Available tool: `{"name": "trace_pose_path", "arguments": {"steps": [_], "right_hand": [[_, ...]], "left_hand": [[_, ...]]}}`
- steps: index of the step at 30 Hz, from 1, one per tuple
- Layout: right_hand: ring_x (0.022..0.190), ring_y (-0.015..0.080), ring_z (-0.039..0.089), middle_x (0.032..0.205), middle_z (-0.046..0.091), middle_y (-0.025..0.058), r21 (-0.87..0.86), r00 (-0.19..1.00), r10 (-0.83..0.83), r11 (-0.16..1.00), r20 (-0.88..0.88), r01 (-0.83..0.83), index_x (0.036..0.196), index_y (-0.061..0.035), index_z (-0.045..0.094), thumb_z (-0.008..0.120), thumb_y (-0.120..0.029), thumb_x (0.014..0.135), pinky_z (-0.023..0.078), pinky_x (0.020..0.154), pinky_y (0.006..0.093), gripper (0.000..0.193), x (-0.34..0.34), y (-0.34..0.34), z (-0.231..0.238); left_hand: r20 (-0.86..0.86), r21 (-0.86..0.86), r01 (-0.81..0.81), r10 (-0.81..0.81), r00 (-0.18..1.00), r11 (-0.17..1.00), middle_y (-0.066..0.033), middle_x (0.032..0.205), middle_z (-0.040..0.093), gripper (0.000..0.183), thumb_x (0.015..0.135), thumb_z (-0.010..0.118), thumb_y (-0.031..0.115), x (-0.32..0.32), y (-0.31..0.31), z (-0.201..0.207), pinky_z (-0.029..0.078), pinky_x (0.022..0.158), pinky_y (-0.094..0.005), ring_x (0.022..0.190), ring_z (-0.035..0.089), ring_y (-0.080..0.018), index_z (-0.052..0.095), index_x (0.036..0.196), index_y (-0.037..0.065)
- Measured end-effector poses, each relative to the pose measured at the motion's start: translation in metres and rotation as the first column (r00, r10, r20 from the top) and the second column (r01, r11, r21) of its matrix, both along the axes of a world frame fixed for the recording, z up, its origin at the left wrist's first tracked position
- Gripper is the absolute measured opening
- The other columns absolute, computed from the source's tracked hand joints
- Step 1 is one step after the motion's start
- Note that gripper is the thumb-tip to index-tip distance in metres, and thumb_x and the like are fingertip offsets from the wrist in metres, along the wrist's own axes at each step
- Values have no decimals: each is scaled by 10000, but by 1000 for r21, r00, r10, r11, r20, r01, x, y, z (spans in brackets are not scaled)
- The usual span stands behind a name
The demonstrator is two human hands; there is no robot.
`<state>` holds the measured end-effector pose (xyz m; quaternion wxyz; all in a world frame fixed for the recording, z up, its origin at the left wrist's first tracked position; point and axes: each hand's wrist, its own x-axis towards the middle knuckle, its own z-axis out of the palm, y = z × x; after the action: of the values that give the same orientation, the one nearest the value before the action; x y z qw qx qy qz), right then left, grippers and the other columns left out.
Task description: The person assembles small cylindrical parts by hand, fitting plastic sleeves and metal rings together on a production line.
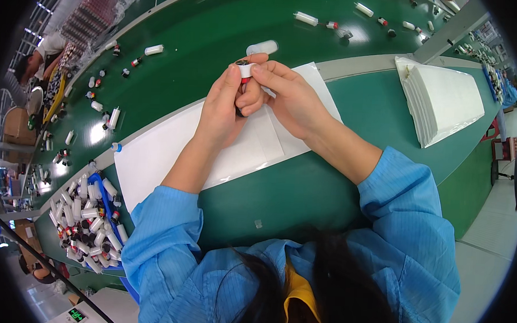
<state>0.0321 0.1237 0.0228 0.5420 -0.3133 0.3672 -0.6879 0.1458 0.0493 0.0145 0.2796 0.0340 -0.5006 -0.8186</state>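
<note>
White, red and black small cylindrical part (pixel 245 71) sits between your two hands, right at the fingertips. Your left hand (pixel 217 108) pinches it from the left, thumb along its side; your right hand (pixel 296 99) pinches from the right, thumb on the white band. Grip narrow, both holding the part. Dark piece (pixel 239 111) shows below your curled fingers; can't tell if it's attached. Under your grip: flat white sheet (pixel 235 166) on the smooth green tabletop (pixel 273 214). Just beyond your grip, translucent white bottle (pixel 262 47) lies on the glossy green belt (pixel 218 27). Well left and nearer you, blue plastic tray (pixel 105 192) with heaped white bottles (pixel 89 213). Well right of your grip, plastic-wrapped white stack (pixel 448 106).
</note>
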Motion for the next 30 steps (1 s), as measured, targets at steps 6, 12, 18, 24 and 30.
{"name": "trace_pose_path", "arguments": {"steps": [6,12,18,24,30], "right_hand": [[790,137,571,844,601,85,41,992,44,998,-118,-39,997,7,532,645,-178,781,417,788,274,306,-7,-1,8],[823,166,596,853,618,124,39,889,-14,999,-458,36,996,50,510,715,-124,695,451,728,289,404,-50,-23,20],[840,187,581,906,596,102,112,38,108,854,-993,508,1103,-54,508,737,-183,631,448,757,284,540,-118,-66,34],[875,259,555,939,580,122,-362,-162,-331,900,-930,241,1004,-58,575,647,-147,689,453,756,364,335,-84,-46,6],[850,278,504,764,527,135,-187,-404,-224,974,-887,-129,775,19,592,534,-15,695,463,716,340,105,11,8,-27]], "left_hand": [[-172,282,471,-439,882,836,19,508,362,518,946,165,426,6,-3,1,436,754,-328,492,412,-81,490,1040,34],[380,-822,92,420,824,562,-117,893,636,447,907,354,388,0,-37,22,457,728,-325,775,598,-217,586,1021,24],[-169,-943,244,958,233,-226,-107,1010,577,308,749,516,88,40,-188,-3,455,785,-427,941,564,-278,566,1053,77],[-193,-896,377,970,149,-236,-99,1104,551,364,802,447,112,65,-255,-59,430,831,-439,1037,528,-279,461,1165,88],[158,-886,452,984,88,102,-136,1046,589,259,806,487,147,62,-232,-25,463,807,-404,960,570,-310,556,1032,41]]}}
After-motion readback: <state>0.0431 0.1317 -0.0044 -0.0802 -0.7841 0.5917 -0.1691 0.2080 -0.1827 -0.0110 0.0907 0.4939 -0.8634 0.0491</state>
